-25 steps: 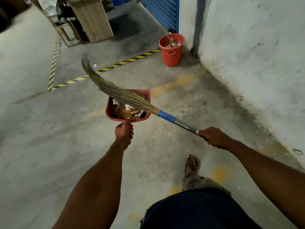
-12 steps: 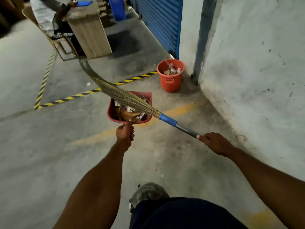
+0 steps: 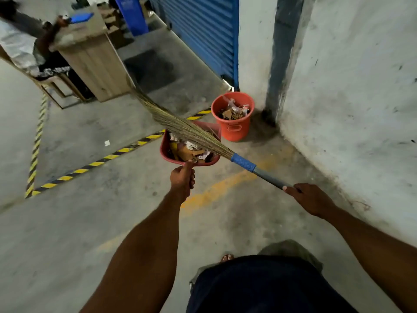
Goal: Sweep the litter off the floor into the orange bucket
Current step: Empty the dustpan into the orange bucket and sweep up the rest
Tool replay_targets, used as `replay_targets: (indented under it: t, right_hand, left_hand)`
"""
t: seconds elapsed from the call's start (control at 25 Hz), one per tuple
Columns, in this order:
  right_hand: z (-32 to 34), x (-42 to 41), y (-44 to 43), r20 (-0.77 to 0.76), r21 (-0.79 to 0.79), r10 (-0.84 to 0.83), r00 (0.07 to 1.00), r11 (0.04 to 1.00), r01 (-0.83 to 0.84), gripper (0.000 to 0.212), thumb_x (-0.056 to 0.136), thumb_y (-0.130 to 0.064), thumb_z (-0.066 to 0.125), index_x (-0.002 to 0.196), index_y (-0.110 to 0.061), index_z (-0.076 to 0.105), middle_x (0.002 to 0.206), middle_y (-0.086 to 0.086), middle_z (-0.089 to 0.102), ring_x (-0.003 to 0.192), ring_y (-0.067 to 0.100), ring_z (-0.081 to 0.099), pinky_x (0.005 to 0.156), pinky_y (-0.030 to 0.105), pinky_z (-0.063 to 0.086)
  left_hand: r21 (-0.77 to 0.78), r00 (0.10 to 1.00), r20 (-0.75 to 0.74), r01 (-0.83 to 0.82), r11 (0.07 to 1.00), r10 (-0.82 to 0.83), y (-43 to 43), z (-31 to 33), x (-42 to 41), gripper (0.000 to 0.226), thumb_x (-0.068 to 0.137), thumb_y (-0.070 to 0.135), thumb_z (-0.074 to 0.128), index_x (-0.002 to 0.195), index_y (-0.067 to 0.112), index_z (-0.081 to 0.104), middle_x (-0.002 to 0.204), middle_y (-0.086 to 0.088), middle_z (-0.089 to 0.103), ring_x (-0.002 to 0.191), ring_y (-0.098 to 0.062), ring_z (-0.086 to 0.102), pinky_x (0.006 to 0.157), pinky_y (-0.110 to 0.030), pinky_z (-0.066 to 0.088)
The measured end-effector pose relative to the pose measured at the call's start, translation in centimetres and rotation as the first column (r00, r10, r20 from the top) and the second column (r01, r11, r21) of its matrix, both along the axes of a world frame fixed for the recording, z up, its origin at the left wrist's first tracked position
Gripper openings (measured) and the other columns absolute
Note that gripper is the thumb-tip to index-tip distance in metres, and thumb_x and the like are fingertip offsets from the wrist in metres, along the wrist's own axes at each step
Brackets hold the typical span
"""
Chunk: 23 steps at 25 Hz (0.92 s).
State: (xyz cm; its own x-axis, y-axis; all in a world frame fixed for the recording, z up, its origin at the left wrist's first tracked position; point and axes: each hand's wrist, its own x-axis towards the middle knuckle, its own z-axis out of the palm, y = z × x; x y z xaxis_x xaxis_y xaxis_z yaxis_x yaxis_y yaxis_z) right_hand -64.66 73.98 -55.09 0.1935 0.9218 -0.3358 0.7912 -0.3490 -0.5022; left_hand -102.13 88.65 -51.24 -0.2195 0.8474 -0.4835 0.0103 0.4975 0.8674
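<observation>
Both hands are closed: dustpan (image 3: 163, 148) gripped by left hand (image 3: 182, 180), broom (image 3: 243, 162) by right hand (image 3: 310, 198). Orange bucket (image 3: 234, 129) is seen just beyond both grips.

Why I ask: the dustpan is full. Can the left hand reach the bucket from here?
Probably not quite: the left hand holds the dustpan short of the bucket, which stands further on. Nothing blocks the way.

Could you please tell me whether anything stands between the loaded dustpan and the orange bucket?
Nothing visible stands between them: the raised dustpan is just short of the orange bucket. Only the broom bristles lie across the pan's litter and would probably need lifting before tipping.
</observation>
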Motion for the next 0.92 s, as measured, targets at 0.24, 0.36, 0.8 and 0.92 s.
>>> replay_targets:
  t: [0.24, 0.36, 0.8, 0.92]
  right_hand:
    - [-0.9, 1.7, 11.0, 0.055, 0.022, -0.118, 0.992, 0.993, 0.117, 0.055, 0.099, -0.059, 0.051, 0.062, -0.019, 0.045, 0.052, -0.001, 0.045, 0.049, 0.02, 0.05, 0.051, 0.034, 0.036]
    - [-2.1, 4.1, 17.3, 0.069, -0.003, -0.145, 0.987, 0.989, 0.145, 0.055, 0.098, -0.06, 0.051, 0.062, -0.02, 0.044, 0.052, -0.001, 0.043, 0.049, 0.021, 0.05, 0.052, 0.035, 0.037]
    - [-3.1, 10.9, 36.2, 0.037, -0.092, -0.246, 0.969, 0.964, 0.248, 0.054, 0.098, -0.061, 0.051, 0.062, -0.021, 0.043, 0.054, -0.001, 0.043, 0.052, 0.021, 0.053, 0.054, 0.037, 0.04]
    - [-5.5, 11.5, 40.6, 0.101, -0.129, -0.257, 0.961, 0.954, 0.269, 0.057, 0.096, -0.068, 0.045, 0.064, -0.021, 0.049, 0.054, 0.0, 0.05, 0.05, 0.017, 0.055, 0.05, 0.033, 0.04]
  left_hand:
    - [-0.051, 0.996, 0.003, 0.085, 0.995, -0.085, 14.6, -1.6, 3.6, 0.037, 0.094, 0.036, 0.07, 0.075, 0.005, 0.061, 0.061, -0.006, 0.052, 0.042, -0.016, 0.039, 0.039, -0.022, 0.028]
    - [-0.071, 0.995, -0.011, 0.102, 0.992, -0.103, 21.6, -3.3, 6.6, 0.036, 0.092, 0.036, 0.071, 0.076, 0.005, 0.062, 0.062, -0.007, 0.052, 0.043, -0.016, 0.04, 0.042, -0.024, 0.029]
    - [-0.205, 0.971, -0.05, 0.218, 0.954, -0.233, 44.5, -7.2, 16.1, 0.035, 0.089, 0.037, 0.075, 0.074, 0.007, 0.062, 0.058, -0.004, 0.054, 0.043, -0.014, 0.042, 0.041, -0.024, 0.031]
    - [-0.265, 0.955, -0.082, 0.255, 0.93, -0.285, 51.2, -11.5, 17.8, 0.038, 0.094, 0.037, 0.07, 0.075, 0.005, 0.063, 0.058, -0.005, 0.055, 0.043, -0.015, 0.044, 0.041, -0.023, 0.034]
